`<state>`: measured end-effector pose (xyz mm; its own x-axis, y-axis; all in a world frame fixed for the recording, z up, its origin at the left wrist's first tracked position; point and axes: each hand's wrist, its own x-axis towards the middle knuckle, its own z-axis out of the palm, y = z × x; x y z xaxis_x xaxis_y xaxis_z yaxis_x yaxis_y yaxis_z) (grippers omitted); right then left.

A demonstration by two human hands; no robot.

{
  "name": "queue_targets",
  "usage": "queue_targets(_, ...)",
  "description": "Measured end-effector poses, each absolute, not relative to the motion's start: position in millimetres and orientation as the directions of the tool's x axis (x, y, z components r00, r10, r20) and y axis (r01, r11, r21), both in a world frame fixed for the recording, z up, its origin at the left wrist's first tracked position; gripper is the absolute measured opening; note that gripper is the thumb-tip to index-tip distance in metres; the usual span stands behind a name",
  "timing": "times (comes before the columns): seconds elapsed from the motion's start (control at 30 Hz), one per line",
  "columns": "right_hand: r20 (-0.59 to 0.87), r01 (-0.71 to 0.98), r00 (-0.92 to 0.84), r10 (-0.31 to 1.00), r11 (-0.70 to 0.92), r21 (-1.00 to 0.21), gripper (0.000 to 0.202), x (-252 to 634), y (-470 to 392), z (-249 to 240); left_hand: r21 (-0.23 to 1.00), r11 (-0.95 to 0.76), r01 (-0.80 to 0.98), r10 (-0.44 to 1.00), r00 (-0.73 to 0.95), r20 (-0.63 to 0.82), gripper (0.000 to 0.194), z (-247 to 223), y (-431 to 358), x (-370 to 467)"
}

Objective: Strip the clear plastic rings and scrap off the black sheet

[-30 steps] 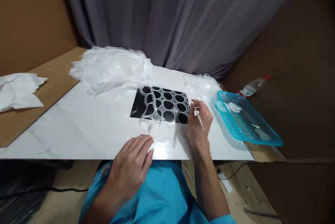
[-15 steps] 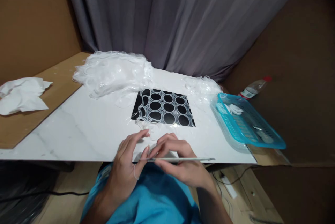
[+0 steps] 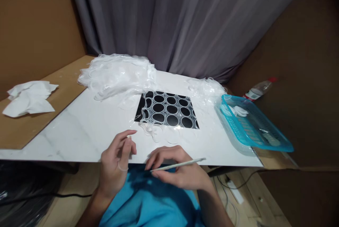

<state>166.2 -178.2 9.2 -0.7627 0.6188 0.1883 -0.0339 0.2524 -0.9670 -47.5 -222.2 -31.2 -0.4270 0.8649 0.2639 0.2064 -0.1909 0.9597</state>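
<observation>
A: What is being gripped by the right hand (image 3: 177,168)?
B: A thin pale stick (image 3: 180,165) is being pinched between its thumb and fingers, above the table's near edge. It is being held at a slant, with its lower end pointing leftward.

A: And is anything being held by the left hand (image 3: 116,158)?
B: That cannot be told. The hand is being held raised, well apart from the stick; the index finger is being stretched out, and the other fingers are being kept bent near the thumb. Something small and pale is showing at the thumb tip, too small to make out. A thin white loop (image 3: 122,167) is being worn around the thumb's base.

A: Where is the black sheet (image 3: 138,114) being kept?
B: It is being supported flat by the white table (image 3: 79,128), beyond both hands and touched by neither. Most of it is being covered by a clear film printed with white rings (image 3: 172,109).

A: What is being seen around it?
B: A large heap of clear film (image 3: 119,73) is being seen behind it to the left, and a blue basket (image 3: 275,138) to the right.
</observation>
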Motion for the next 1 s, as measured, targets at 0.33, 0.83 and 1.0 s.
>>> queue_targets(0.33, 0.154, -0.043, -0.784, 0.602, 0.194, -0.98, 0.007, 159, -202, -12, 0.864, -0.359, 0.354, 0.798, -0.364, 0.48, 0.026, -114, -310, -130)
queue_targets(0.83, -0.009, 0.122, -0.714, 0.7, 0.112, -0.986, 0.015, 169, -188, -11, 0.527, -0.167, 0.833, 0.971, 0.231, -0.058, 0.038, -173, -305, -133)
queue_targets(1.0, -0.012, 0.107, -0.712, 0.703, 0.092, -0.99, 0.014, 171, -188, -13, 0.486, -0.215, 0.847, 0.955, 0.286, -0.075, 0.035, -175, -298, -135)
